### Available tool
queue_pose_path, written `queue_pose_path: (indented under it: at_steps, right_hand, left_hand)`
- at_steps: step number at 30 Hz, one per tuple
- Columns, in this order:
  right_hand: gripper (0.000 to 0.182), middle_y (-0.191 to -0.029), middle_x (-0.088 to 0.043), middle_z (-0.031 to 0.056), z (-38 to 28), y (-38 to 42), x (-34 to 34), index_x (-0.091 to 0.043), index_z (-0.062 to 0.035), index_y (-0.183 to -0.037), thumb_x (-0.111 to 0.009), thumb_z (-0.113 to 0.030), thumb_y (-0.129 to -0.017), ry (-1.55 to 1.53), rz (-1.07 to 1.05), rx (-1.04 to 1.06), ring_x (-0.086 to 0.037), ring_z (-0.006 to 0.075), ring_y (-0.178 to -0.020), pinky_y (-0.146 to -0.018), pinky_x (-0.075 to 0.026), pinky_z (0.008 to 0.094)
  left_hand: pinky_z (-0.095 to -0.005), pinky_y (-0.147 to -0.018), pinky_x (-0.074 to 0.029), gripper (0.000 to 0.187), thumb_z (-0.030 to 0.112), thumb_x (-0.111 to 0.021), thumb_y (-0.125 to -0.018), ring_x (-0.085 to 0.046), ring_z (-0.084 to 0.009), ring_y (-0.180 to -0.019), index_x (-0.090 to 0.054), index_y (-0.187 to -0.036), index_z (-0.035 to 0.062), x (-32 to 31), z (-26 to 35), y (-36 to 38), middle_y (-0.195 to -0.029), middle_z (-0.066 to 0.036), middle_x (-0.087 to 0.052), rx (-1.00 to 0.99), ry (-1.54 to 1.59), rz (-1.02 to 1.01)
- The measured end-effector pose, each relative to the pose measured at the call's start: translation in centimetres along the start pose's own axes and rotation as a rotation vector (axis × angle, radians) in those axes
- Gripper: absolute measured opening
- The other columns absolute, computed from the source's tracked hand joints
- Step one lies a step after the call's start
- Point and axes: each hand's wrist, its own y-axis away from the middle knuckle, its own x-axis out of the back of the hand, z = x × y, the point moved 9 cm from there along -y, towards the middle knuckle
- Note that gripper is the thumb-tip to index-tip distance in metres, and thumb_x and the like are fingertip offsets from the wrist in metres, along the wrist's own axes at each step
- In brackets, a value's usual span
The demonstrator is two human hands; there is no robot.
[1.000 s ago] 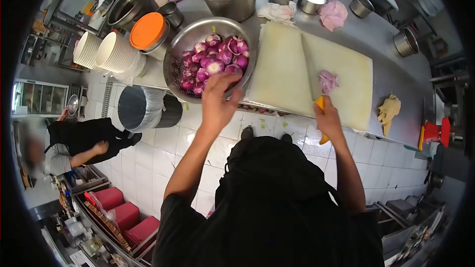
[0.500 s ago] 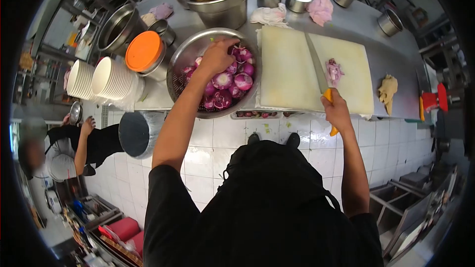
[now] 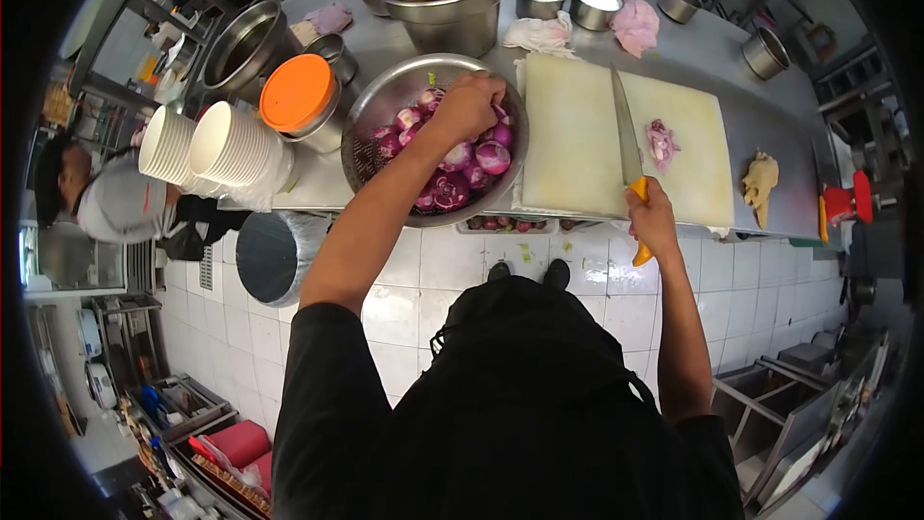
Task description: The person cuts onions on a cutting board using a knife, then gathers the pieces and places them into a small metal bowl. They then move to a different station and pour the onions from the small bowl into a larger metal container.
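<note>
My left hand point(image 3: 472, 108) reaches into a steel colander point(image 3: 380, 87) of peeled red onions point(image 3: 450, 191). Its fingers curl down over an onion near the far right side, and the fingertips are partly hidden. My right hand point(image 3: 653, 217) is closed round the yellow handle of a knife point(image 3: 628, 135). The long blade points away from me, over a pale cutting board point(image 3: 568, 144). Right of the blade, a small heap of onion trimmings point(image 3: 663, 143) lies on the board.
Behind the colander stands a large steel pot point(image 3: 443, 14) with yellowish liquid. To the left are an orange-lidded container point(image 3: 298, 93) and stacked white tubs point(image 3: 236, 149). A ginger root point(image 3: 760, 183) lies right of the board. Another person point(image 3: 125, 197) stands at far left, near a lined bin point(image 3: 274, 260).
My left hand has moved right within the colander, and its fingers have curled down among the onions. The knife stays in my right hand. The person at left has shifted up and straightened.
</note>
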Motion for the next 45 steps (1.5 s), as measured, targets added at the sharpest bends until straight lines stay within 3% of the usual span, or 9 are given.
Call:
queue_pose_path:
  at_steps: [6, 9, 15, 26, 32, 37, 41, 44, 45]
  right_hand:
    - [0.021, -0.072, -0.057, 0.0073, 0.5, -2.7, -0.6, -0.055, -0.0014, -0.113, -0.059, -0.015, -0.099, -0.113, -0.016, 0.017, -0.054, 0.0165, -0.045, -0.042, -0.046, 0.0324]
    - [0.019, -0.072, -0.056, 0.0067, 1.1, -3.5, -0.8, -0.054, -0.0022, -0.112, -0.058, -0.015, -0.099, -0.130, -0.018, 0.009, -0.051, 0.0151, -0.044, -0.040, -0.044, 0.0315]
    - [0.017, -0.069, -0.053, 0.0049, 1.8, -4.0, -0.8, -0.052, -0.0036, -0.110, -0.058, -0.015, -0.099, -0.213, -0.042, -0.029, -0.050, 0.0138, -0.044, -0.039, -0.042, 0.0316]
    - [0.015, -0.066, -0.053, 0.0043, 2.5, -4.5, -0.8, -0.051, -0.0078, -0.104, -0.060, -0.018, -0.100, -0.245, -0.063, -0.058, -0.050, 0.0145, -0.042, -0.036, -0.040, 0.0315]
    - [0.011, -0.065, -0.052, 0.0041, 2.2, -4.2, -1.0, -0.051, -0.0080, -0.103, -0.058, -0.016, -0.101, -0.256, -0.070, -0.067, -0.050, 0.0144, -0.042, -0.035, -0.039, 0.0313]
    - [0.011, -0.066, -0.052, 0.0041, 2.2, -4.3, -0.9, -0.051, -0.0079, -0.104, -0.058, -0.016, -0.101, -0.261, -0.073, -0.063, -0.050, 0.0143, -0.042, -0.036, -0.040, 0.0312]
    - [0.012, -0.066, -0.052, 0.0039, 2.5, -4.7, -1.1, -0.051, -0.0076, -0.104, -0.058, -0.017, -0.101, -0.262, -0.081, -0.039, -0.050, 0.0143, -0.042, -0.036, -0.040, 0.0310]
    - [0.013, -0.066, -0.052, 0.0034, 3.2, -4.7, -1.2, -0.051, -0.0079, -0.103, -0.059, -0.018, -0.101, -0.296, -0.106, -0.022, -0.050, 0.0141, -0.042, -0.036, -0.040, 0.0310]
    - [0.013, -0.065, -0.051, 0.0031, 2.7, -4.5, -1.0, -0.051, -0.0081, -0.103, -0.059, -0.018, -0.101, -0.297, -0.088, -0.028, -0.050, 0.0139, -0.042, -0.036, -0.040, 0.0310]
  left_hand:
    - [-0.0413, -0.070, -0.051, 0.027, 0.000, -0.079, -0.066, -0.066, -0.0316, -0.078, -0.058, -0.083, 0.0017, 0.2, -0.8, 1.4, -0.083, -0.014, -0.065, 0.007, 0.157, -0.062]
    - [-0.0341, -0.069, -0.053, 0.023, -0.004, -0.079, -0.074, -0.068, -0.0199, -0.079, -0.058, -0.082, 0.0019, 1.1, -2.5, 2.7, -0.081, -0.007, -0.066, 0.242, 0.357, -0.018]
    - [-0.0234, -0.074, -0.052, 0.024, -0.013, -0.076, -0.079, -0.062, -0.0076, -0.084, -0.060, -0.086, 0.0041, 8.2, -4.9, 8.3, -0.092, -0.002, -0.068, 0.395, 1.120, 0.484]
    - [-0.0302, -0.090, -0.055, 0.016, -0.007, -0.068, -0.091, -0.068, -0.0175, -0.095, -0.059, -0.099, 0.0036, 19.2, -9.4, 29.4, -0.105, -0.012, -0.070, 0.547, 1.341, 1.066]
    - [-0.0315, -0.101, -0.051, 0.021, -0.001, -0.068, -0.094, -0.067, -0.0175, -0.105, -0.063, -0.114, -0.0004, 19.3, -9.6, 31.9, -0.110, -0.008, -0.070, 0.529, 1.456, 1.195]
    - [-0.0326, -0.099, -0.057, 0.023, -0.005, -0.066, -0.094, -0.068, -0.0238, -0.108, -0.059, -0.116, -0.0075, 21.2, -15.4, 38.3, -0.115, -0.016, -0.069, 0.471, 1.606, 1.453]
    - [-0.0313, -0.092, -0.055, 0.030, 0.006, -0.072, -0.093, -0.067, -0.0213, -0.104, -0.065, -0.120, -0.0045, 26.0, -19.1, 48.7, -0.112, -0.013, -0.070, 0.852, 0.876, 1.518]
    - [-0.0277, -0.087, -0.052, 0.026, 0.015, -0.074, -0.092, -0.070, -0.0181, -0.095, -0.076, -0.114, 0.0001, 31.4, -20.5, 56.5, -0.101, -0.011, -0.077, 1.055, -0.290, 1.324]
    - [-0.0295, -0.085, -0.051, 0.028, 0.018, -0.072, -0.095, -0.069, -0.0176, -0.093, -0.075, -0.114, -0.0012, 32.6, -18.8, 55.4, -0.102, -0.010, -0.077, 0.972, -0.269, 1.310]
